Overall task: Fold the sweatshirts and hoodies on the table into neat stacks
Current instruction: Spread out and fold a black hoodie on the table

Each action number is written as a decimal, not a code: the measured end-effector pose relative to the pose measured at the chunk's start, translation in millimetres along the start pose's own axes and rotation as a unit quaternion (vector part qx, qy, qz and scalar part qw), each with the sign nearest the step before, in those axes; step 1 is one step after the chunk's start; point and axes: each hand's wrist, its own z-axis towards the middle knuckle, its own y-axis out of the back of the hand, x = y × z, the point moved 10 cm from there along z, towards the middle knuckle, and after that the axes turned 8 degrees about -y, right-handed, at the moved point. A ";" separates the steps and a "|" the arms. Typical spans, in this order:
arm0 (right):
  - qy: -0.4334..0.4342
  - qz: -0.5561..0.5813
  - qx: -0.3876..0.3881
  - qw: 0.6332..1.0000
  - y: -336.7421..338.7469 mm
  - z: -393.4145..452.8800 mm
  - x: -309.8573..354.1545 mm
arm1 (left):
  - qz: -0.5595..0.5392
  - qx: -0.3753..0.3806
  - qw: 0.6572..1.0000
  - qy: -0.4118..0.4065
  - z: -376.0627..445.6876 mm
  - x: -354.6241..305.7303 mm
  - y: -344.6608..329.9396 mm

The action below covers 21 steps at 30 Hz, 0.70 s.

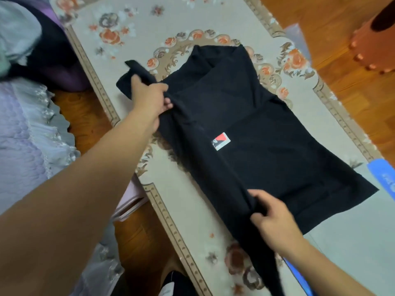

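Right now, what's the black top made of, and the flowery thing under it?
The black top looks like soft knit cloth, matte; it bunches where the left hand and right hand grip it. The flowery cover on the table looks like printed fabric or vinyl; its slight sheen leaves that open.

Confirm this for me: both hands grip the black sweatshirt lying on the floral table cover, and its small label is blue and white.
Not quite. In the head view the label is red and white, not blue. The rest holds: left hand and right hand both grip the black sweatshirt on the floral table cover.
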 end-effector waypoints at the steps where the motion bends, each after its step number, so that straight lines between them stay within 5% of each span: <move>1: -0.012 -0.020 -0.037 0.999 20.8 12.0 -10.9 | 0.011 0.031 0.999 -0.005 3.2 -1.1 -25.7; 5: -0.147 -0.098 -0.071 0.982 51.2 62.3 -84.0 | 0.174 0.189 0.966 -0.017 -4.0 31.5 -90.4; 7: -0.173 -0.147 -0.049 0.973 44.8 68.9 -98.1 | 0.307 0.217 0.917 -0.135 -20.4 34.9 -91.7; 10: -0.149 -0.233 -0.020 0.961 27.8 64.0 -99.8 | 0.369 0.165 0.857 -0.319 -53.7 25.9 -61.4; 15: -0.155 -0.255 -0.047 0.953 30.0 62.5 -106.6 | 0.424 0.029 0.880 -0.214 -5.3 31.1 17.8; 21: -0.189 -0.264 -0.014 0.946 30.1 77.4 -105.8 | 0.541 0.096 0.811 -0.201 87.5 -11.1 0.8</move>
